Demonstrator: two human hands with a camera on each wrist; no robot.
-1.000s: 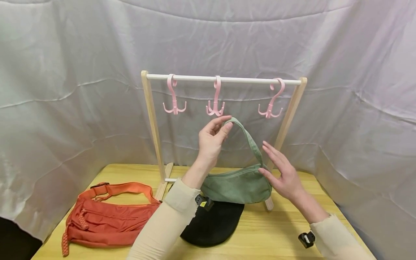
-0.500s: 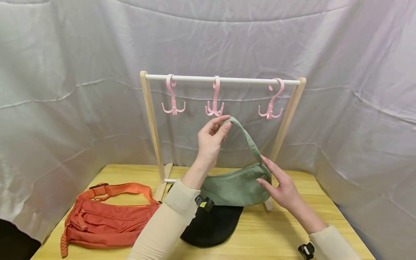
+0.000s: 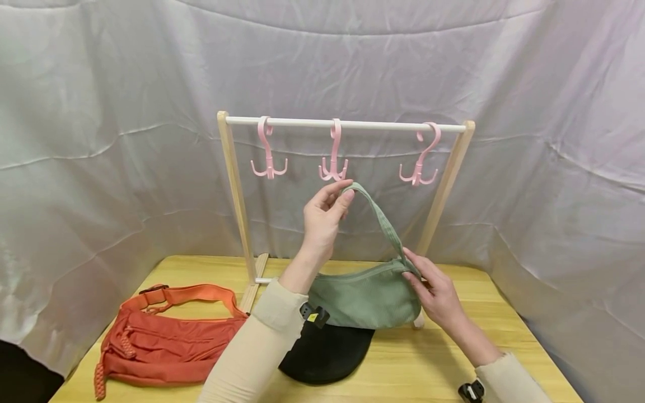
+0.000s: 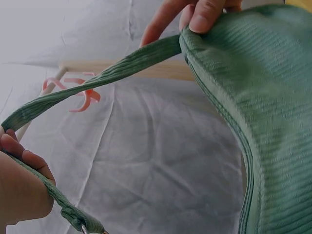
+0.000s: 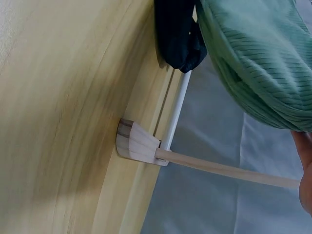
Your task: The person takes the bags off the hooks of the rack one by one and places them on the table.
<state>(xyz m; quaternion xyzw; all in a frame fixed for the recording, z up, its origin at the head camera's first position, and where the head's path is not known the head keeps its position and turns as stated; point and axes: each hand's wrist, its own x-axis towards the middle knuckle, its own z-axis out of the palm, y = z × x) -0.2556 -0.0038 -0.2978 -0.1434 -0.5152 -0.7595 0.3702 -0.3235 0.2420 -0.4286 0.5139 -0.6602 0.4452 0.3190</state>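
My left hand [image 3: 322,224] pinches the strap [image 3: 384,224] of a green corduroy shoulder bag [image 3: 368,299] between thumb and fingers, just below the middle pink hook [image 3: 333,159]. The strap stands in an arch above the bag. My right hand [image 3: 437,288] grips the bag's right upper corner, thumb in front, where the strap joins. In the left wrist view that thumb [image 4: 202,19] presses the corner beside the zipper. The bag's left end is hidden behind my left forearm. In the right wrist view the bag's underside [image 5: 258,68] hangs above the table.
A rack with a white rail [image 3: 375,125] carries a left pink hook [image 3: 269,159] and a right pink hook [image 3: 420,162]. A red-orange waist bag [image 3: 166,341] lies at left on the wooden table [image 3: 428,369]. Below the green bag lies a black item with a rounded edge [image 3: 330,352].
My right hand has moved in from beside the bag and now grips its upper corner. The bag's body hangs slightly lower. My left hand, holding the strap, has shifted slightly left.
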